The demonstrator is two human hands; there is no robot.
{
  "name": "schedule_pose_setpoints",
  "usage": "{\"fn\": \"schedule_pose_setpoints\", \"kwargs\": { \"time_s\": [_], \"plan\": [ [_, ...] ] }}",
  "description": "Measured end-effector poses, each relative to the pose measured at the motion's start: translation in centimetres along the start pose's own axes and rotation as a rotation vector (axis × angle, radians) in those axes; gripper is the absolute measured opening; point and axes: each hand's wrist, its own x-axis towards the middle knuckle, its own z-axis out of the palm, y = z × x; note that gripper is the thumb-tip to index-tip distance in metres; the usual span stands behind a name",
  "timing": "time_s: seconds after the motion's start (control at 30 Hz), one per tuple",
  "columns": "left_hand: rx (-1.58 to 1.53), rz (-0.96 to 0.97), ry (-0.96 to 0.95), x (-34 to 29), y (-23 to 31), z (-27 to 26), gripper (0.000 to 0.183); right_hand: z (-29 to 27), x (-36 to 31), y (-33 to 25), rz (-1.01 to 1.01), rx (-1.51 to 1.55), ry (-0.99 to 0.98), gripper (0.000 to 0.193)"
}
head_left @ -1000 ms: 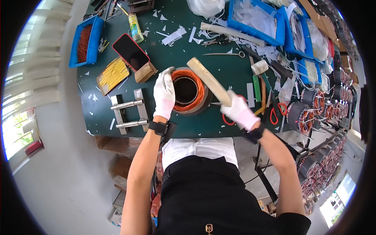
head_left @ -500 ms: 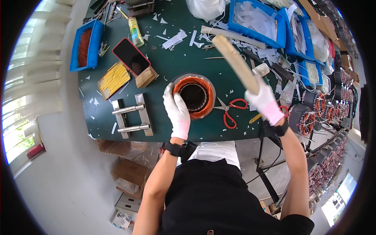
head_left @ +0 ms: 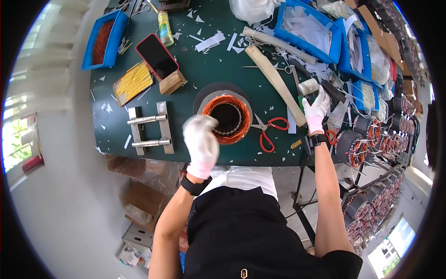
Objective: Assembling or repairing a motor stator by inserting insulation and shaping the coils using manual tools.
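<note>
A motor stator with orange copper windings (head_left: 246,122) stands near the table's front edge, partly over a dark round disc (head_left: 203,96). My left hand (head_left: 202,142), in a white glove, is over its left front rim; motion smears the fingers. A pale wooden stick (head_left: 273,81) lies on the table right of the stator. Just beyond its near end is my right hand (head_left: 316,110), gloved, fingers apart and nothing seen in them. Its fingertips are close to a white roll (head_left: 308,86); I cannot tell whether they touch. Red-handled scissors (head_left: 265,135) lie between stator and stick.
A metal frame with two bars (head_left: 152,143), yellow strips in a tray (head_left: 134,83) and a phone on a wooden block (head_left: 158,56) are at left. Blue bins (head_left: 341,59) crowd the far right. More stators (head_left: 350,149) stand beyond the right edge. Paper scraps litter the green table (head_left: 218,69).
The wooden stick went from my right hand down onto the table. My right hand has opened and sits by the white roll. My left hand has shifted toward me along the stator's rim.
</note>
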Motion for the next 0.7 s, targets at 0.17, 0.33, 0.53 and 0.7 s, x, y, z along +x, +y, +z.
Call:
{"fn": "schedule_pose_setpoints", "kwargs": {
  "time_s": [0.17, 0.33, 0.53, 0.7],
  "plan": [
    [0.335, 0.077, -0.279, -0.6, 3.0, 4.3, 0.031, 1.4, 0.8, 4.9, 0.038, 0.409, -0.075, 0.075],
    [0.314, 0.318, -0.379, -0.8, -1.0, 2.2, 0.033, -4.0, 3.9, 1.5, 0.028, 0.65, -0.156, 0.078],
    [0.487, 0.04, -0.27, -1.4, 2.0, 4.2, 0.042, -7.9, -0.3, -8.7, -0.261, 0.787, -0.382, 0.057],
    [0.38, 0.101, -0.237, -2.0, 0.6, 3.8, 0.04, -13.5, -3.9, -15.2, -0.31, 1.083, -0.244, 0.058]
  ]
}}
